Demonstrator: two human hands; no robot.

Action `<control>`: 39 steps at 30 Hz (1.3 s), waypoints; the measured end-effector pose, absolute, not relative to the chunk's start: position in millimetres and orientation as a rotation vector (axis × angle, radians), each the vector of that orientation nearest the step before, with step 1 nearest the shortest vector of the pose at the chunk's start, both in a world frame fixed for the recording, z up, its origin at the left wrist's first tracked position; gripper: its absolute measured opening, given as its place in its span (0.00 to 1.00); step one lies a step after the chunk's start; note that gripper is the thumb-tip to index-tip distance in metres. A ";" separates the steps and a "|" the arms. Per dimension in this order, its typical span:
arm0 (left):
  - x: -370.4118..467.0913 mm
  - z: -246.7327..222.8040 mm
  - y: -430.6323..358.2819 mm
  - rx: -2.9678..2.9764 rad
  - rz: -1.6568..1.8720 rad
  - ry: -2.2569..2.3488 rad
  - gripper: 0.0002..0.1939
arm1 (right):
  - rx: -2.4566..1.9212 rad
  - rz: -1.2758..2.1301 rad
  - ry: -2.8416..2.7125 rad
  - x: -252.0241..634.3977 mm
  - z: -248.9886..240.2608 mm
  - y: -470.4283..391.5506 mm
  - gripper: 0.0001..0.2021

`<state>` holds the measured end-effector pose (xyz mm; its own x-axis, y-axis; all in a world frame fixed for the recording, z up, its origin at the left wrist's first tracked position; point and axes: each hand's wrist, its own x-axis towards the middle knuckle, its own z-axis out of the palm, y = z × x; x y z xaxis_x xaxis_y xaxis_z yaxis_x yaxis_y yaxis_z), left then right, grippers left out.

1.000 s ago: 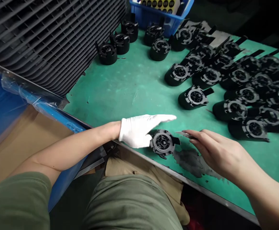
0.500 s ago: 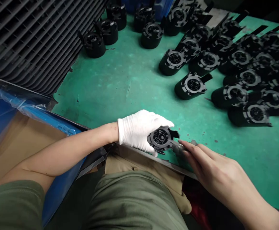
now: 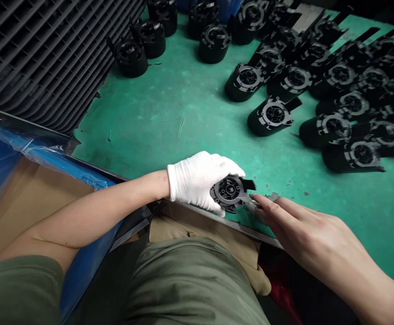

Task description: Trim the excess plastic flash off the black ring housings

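My left hand (image 3: 203, 181), in a white glove, is closed around a round black plastic housing (image 3: 229, 188) near the table's front edge. Its ringed, spoked end faces up at me, and a flat tab sticks out on the right. My bare right hand (image 3: 307, 237) pinches a small knife (image 3: 255, 204) with a thin metallic blade. The blade's tip is at the right rim of the housing. Most of the knife's handle is hidden under my fingers.
Several similar black housings (image 3: 270, 116) stand in a crowd at the right and back of the green table (image 3: 149, 117). A stack of black slatted parts (image 3: 44, 58) rises at the left. A blue plastic-lined box (image 3: 57, 180) lies in front of it.
Both hands, with the housing and the knife, appear slightly further right in view. The blade has shifted a little along the housing's right rim. The grips look the same.
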<state>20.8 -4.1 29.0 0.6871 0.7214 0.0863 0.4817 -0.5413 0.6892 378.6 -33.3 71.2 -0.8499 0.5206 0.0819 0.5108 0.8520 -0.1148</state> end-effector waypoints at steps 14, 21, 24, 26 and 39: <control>20.8 26.6 -3.8 2.242 0.493 0.914 0.43 | -0.669 0.268 -3.090 387.4 80.7 -9.5 0.31; 20.7 27.0 -3.7 2.244 0.527 0.899 0.40 | -0.541 0.400 -2.994 378.1 78.4 15.9 0.16; 21.6 20.7 -2.9 2.264 0.576 0.982 0.43 | -0.730 0.466 -2.825 380.3 74.0 9.6 0.14; 22.2 14.9 -2.1 2.271 0.612 1.072 0.44 | -0.884 0.475 -2.685 377.8 72.1 -4.1 0.13; 23.8 13.7 -4.4 2.291 0.637 1.131 0.43 | -0.984 0.401 -2.541 354.4 70.4 -42.4 0.12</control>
<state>23.8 -4.4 13.7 0.5450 0.8177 0.1854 0.5822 -0.5282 0.6181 354.4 -42.4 70.4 -0.6798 0.6900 0.2486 0.5800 0.7132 -0.3937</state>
